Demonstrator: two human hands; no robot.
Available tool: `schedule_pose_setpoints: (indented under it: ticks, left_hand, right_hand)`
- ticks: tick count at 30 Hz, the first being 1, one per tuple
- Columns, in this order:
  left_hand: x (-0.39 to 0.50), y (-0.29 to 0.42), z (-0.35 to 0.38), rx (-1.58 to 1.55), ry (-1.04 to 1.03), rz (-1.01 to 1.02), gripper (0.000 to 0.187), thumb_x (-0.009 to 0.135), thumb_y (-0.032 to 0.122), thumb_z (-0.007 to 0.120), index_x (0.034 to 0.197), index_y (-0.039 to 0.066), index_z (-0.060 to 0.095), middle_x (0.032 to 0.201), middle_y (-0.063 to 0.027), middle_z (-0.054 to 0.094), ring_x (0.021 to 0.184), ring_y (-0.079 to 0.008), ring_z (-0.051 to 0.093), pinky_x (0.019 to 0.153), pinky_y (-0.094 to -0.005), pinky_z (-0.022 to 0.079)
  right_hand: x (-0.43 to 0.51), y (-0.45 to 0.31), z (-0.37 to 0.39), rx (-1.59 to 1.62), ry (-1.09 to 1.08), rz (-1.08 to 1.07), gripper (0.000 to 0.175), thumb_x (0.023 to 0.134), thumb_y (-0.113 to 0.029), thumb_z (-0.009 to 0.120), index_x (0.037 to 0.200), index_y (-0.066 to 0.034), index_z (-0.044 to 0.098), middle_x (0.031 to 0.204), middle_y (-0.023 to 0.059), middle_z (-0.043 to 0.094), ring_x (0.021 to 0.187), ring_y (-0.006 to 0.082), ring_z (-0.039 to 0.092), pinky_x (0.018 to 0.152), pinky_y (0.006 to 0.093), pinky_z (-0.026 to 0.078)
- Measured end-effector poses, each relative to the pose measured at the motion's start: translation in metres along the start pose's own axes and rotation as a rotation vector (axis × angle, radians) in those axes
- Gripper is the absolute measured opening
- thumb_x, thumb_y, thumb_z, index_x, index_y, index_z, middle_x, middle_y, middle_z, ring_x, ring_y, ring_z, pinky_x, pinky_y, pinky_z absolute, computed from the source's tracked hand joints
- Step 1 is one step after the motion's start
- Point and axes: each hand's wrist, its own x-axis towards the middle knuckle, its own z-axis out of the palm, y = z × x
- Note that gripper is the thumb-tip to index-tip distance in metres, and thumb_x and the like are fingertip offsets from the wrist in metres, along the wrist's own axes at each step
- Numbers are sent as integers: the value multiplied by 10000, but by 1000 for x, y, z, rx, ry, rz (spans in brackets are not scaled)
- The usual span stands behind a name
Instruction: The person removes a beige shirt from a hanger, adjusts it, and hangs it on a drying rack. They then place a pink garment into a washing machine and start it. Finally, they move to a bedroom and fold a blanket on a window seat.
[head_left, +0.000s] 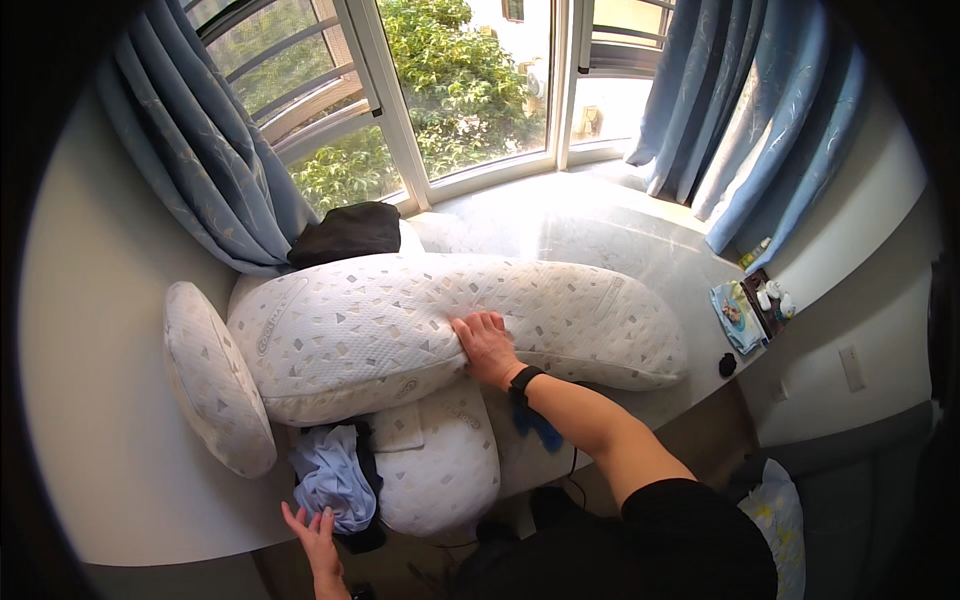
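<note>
A long curved body pillow (360, 322) in white fabric with small grey and beige shapes lies across the window ledge. My right hand (491, 351) has its fingers curled into the pillow's near edge, where the cover dimples. Below it, a smaller matching cushion (442, 480) hangs a little over the ledge's front edge. My left hand (319, 544) is raised with fingers spread, holding nothing. It is nearest to a crumpled light-blue cloth (337, 472) lying on dark fabric; whether the fingertips touch it, I cannot tell. Another matching cushion (217, 382) leans against the left wall.
Behind the body pillow sits a black cloth item (349, 232). Blue curtains (217, 150) flank the window. On the ledge's right lie a wipes packet (737, 316), a dark tray (766, 300) with small white items, and a small black object (727, 364). A dark-blue item (544, 431) lies under my right forearm.
</note>
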Motion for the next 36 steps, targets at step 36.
schedule_pose_setpoints:
  ticks: [36]
  left_hand:
    - [98,6,23,535,413,333,1038,596,310,811,1372,51,173,1321,-269,276,1205,-408,329,998,-469,318]
  right_hand:
    - [69,102,-15,43,-37,553,182,716,-101,575,877,-51,508,925,159,589,876,360,554,752,440,440]
